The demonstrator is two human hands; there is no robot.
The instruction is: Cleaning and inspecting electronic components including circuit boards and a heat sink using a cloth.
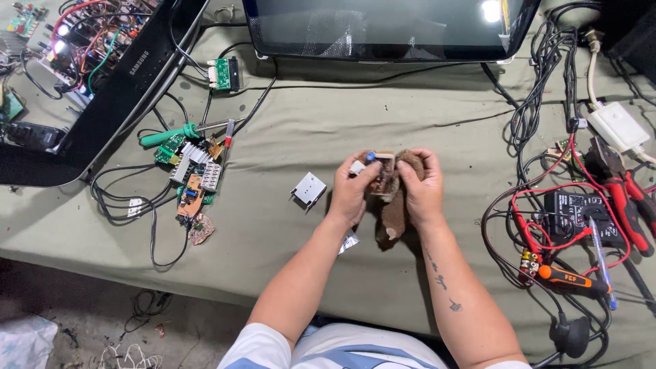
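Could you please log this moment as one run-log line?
left hand: gripping small circuit board | right hand: rubbing it with brown cloth | metal bracket: left of hands, on green table cover

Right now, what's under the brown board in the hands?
Under the brown board show green cloth and a small silvery packet poking out by the left hand. The rest of the packet is hidden.

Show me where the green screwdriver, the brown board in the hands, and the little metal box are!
green screwdriver point(166, 135): head view, on its green handle.
brown board point(394, 213): head view, on the lower part hanging below the hands.
metal box point(309, 188): head view, on its flat top face.
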